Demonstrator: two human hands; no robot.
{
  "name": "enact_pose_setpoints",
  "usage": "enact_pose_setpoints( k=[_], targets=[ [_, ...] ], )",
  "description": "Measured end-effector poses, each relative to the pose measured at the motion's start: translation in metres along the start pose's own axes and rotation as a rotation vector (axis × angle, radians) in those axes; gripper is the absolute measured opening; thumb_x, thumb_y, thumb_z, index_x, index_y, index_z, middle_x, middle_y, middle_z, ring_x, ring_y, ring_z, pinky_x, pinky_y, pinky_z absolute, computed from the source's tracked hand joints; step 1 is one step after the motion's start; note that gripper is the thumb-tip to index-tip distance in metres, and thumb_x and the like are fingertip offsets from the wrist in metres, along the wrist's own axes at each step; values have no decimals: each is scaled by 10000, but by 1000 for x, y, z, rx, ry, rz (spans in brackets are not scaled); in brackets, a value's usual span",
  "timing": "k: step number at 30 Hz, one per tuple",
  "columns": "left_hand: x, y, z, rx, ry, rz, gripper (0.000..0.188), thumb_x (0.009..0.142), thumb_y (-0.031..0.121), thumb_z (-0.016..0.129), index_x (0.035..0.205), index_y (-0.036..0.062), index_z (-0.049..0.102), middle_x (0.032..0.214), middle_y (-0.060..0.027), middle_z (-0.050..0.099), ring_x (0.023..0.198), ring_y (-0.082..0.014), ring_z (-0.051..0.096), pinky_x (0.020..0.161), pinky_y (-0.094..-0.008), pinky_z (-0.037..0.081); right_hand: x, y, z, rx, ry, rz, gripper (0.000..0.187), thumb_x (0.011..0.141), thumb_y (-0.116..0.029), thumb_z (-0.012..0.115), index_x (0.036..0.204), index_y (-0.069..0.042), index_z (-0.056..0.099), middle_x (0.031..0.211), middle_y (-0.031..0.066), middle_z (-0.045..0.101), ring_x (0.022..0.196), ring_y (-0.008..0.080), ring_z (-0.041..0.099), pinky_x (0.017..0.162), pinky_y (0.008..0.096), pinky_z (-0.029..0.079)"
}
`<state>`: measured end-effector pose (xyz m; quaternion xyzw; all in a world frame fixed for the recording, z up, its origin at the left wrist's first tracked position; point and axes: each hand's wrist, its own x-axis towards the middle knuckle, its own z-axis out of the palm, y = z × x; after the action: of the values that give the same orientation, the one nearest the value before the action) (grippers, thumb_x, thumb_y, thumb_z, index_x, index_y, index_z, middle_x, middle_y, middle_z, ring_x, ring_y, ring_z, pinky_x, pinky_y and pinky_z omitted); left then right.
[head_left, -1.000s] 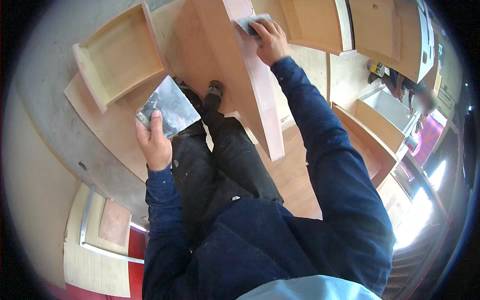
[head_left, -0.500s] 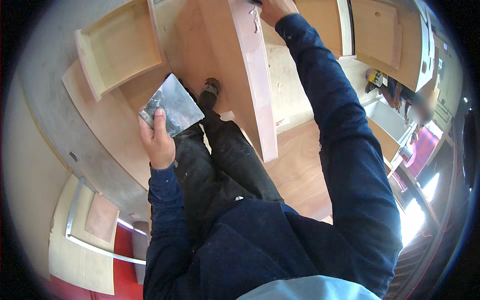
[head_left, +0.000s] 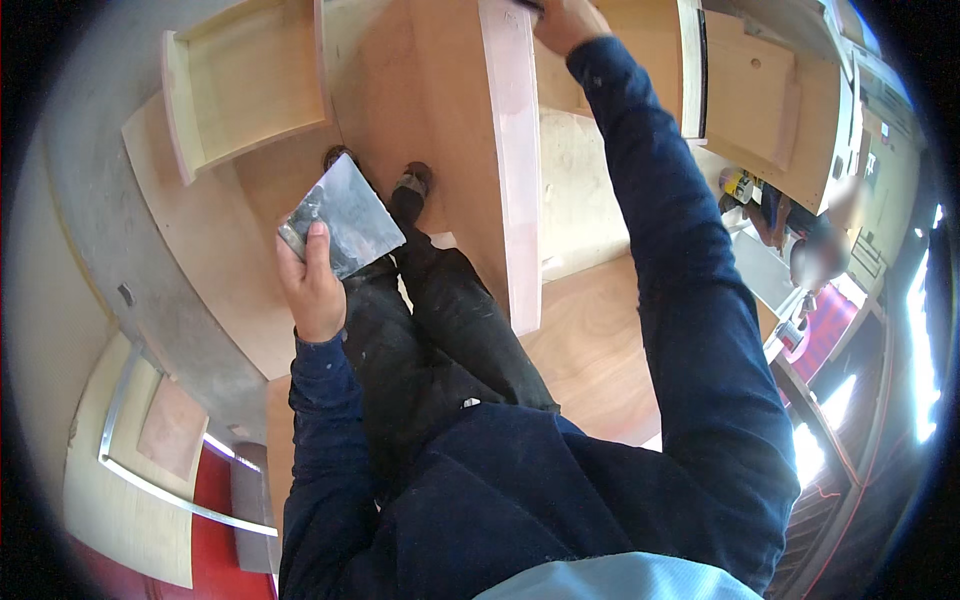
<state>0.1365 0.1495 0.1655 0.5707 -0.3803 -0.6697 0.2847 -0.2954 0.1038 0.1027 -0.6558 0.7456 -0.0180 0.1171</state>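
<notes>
My left hand (head_left: 318,290) grips a flat, square grey metal putty plate (head_left: 355,220), its thumb on top near a corner smeared with dark and pale residue. At the upper edge, my right hand (head_left: 570,24) is closed on a dark, thin tool that looks like a putty knife (head_left: 531,4); most of it is cut off. It is at the far end of an upright wooden panel (head_left: 445,120). Along that panel's long narrow edge runs a pale pinkish strip of filler (head_left: 515,170).
An open wooden drawer box (head_left: 245,85) is at the upper left. Wooden cabinets (head_left: 750,90) stand at the upper right. Beyond them, another person (head_left: 780,215) crouches by a paint can (head_left: 737,184). A pale board (head_left: 120,460) with a metal strip lies at the lower left.
The raised dab of filler near the panel's far end no longer shows; the strip looks smoother there. My right hand has shifted slightly right. The left hand still holds the plate.
</notes>
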Motion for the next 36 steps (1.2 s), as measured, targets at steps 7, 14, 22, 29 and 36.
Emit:
enact_pose_setpoints(
  k=[7,14,22,29,36],
  targets=[
    [-2,-10,-6,-41,10,-3,195,1019,116,506,1169,3,557,1057,-24,594,961,-91,528,885,-258,434,40,-19,-11,-11,-138,119,359,749,-48,537,1052,-76,728,1059,180,701,1017,370,658,900,450,515],
    [-5,8,9,31,20,81,185,1016,114,511,1157,4,558,1043,-20,588,954,-88,523,881,-258,434,-63,-48,4,-48,-254,153,388,738,-70,550,1083,-148,708,1051,110,700,949,375,655,833,471,537],
    [-1,-1,-1,-8,30,32,189,1012,128,516,1147,-1,552,1046,-34,588,949,-105,526,878,-265,437,-106,-57,-4,42,-321,138,315,819,-93,588,1109,-188,665,1163,18,644,1149,291,562,934,472,451],
    [-3,-2,-5,5,41,42,194,1010,132,520,1149,-1,547,1050,-39,592,945,-108,530,877,-270,442,-131,-74,56,-76,155,-52,366,758,-122,682,1123,-154,669,1223,36,610,1202,297,523,957,476,419],
    [-5,8,-4,53,42,119,183,1010,129,518,1134,-2,549,1035,-31,587,936,-104,523,868,-267,439,-120,-85,19,184,21,28,322,745,-5,588,1035,-110,680,991,118,697,924,355,657,822,434,521]
  ],
)
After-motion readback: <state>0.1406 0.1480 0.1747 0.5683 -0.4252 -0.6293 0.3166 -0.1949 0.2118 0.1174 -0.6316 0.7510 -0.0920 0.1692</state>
